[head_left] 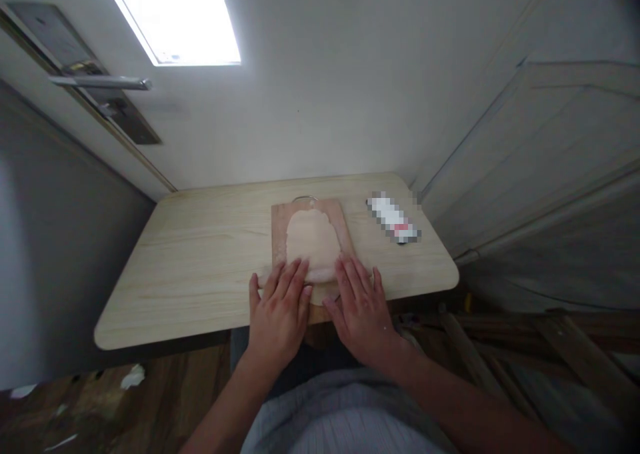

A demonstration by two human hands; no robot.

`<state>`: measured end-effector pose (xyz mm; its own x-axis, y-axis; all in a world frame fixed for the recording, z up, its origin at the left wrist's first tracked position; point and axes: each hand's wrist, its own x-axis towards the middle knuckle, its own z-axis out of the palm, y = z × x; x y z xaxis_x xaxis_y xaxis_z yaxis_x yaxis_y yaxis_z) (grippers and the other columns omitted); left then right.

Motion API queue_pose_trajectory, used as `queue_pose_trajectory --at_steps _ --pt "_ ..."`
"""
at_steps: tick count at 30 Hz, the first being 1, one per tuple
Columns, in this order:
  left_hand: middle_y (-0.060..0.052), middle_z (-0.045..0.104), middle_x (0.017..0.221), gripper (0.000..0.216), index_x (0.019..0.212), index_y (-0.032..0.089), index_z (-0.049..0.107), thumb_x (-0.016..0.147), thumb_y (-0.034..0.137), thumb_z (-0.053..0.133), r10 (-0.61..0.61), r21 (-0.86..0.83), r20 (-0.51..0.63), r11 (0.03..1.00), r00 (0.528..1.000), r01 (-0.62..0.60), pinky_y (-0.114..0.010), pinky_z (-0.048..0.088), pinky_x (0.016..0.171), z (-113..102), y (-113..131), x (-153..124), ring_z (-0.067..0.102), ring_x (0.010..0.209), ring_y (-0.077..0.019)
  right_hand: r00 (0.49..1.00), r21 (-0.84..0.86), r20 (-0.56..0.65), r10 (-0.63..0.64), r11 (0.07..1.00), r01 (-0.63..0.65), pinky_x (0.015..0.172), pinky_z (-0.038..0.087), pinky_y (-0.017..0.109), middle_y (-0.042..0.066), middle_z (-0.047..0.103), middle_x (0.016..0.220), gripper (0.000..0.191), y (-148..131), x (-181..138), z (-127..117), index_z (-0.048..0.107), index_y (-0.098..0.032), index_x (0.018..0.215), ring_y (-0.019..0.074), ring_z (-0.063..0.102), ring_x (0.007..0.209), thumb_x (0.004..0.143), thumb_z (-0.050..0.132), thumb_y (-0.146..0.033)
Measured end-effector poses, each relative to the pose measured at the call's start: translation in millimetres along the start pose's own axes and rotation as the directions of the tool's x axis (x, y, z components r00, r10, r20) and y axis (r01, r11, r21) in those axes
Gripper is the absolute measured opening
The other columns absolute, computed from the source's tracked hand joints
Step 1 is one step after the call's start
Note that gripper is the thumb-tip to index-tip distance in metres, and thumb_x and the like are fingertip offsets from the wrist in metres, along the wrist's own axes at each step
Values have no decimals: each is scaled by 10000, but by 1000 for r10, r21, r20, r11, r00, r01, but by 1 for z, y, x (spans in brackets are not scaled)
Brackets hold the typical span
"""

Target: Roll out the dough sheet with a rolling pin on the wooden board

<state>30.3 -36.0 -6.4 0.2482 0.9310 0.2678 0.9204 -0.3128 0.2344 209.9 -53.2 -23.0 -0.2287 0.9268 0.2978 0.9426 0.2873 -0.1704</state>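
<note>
A white door [320, 107] with a bright window panel fills the far side, and the pale wood-grain table [190, 254] stands right up against it. On the table, near its front edge, lies the wooden cutting board [279, 222], and on the board is a sheet of dough [311, 234], wide and flat, its far end rounded and its outline slightly uneven. The 2 hands come next: the left hand [277, 311] and the right hand [363, 311] lie side by side, palms down, fingers stretched out and draped over the top rather than curled into a grip (the thumbs sit on the near side). Under those fingers runs the rolling pin [321, 275], crosswise over the near part of the dough, with more dough showing on the body side. A slim pixelated object [393, 217] rests to the right, well apart from the board, and smallest is the metal ring [305, 197] at the board's far end

To roll well here, I'd press evenly with the 2 hands, keep the pin level and let it turn under loose fingers, easing off near the rim so the edge doesn't thin too much, and watch that the board doesn't creep over the table's front edge
</note>
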Motion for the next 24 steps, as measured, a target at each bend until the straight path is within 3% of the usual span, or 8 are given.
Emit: queue_pose_trajectory --at_steps 9,13,18,24 --pt "5 570 1487 444 1458 277 525 1026 330 436 54 -8 -94 998 994 -55 -442 9 1268 0 5 -37 466 1413 -222 999 -7 -27 -41 999 41 1234 161 593 159 325 1630 729 -4 -41 4 234 -79 1596 322 192 1546 1014 458 -458" --pt "0 550 1503 479 1493 287 480 1015 309 446 75 25 -67 997 995 -73 -464 -9 1269 3 4 -46 444 1432 -230 999 -5 -4 -50 999 50 1233 165 599 155 320 1631 750 -4 -48 0 200 -93 1608 323 195 1546 1013 454 -472" --pt "-25 498 1542 534 1549 301 388 1017 322 443 70 57 -38 996 997 -68 -519 -5 1264 7 2 -41 414 1459 -248 999 12 9 -35 999 35 1213 207 627 168 323 1627 770 -3 -40 1 203 -103 1610 334 218 1539 1006 435 -521" --pt "-44 463 1564 538 1565 307 350 1032 342 414 49 48 -14 998 999 -48 -545 -19 1260 7 0 -24 406 1468 -248 999 5 7 -39 999 39 1227 158 611 178 318 1627 759 0 -23 2 258 -77 1588 324 206 1542 1012 408 -548"
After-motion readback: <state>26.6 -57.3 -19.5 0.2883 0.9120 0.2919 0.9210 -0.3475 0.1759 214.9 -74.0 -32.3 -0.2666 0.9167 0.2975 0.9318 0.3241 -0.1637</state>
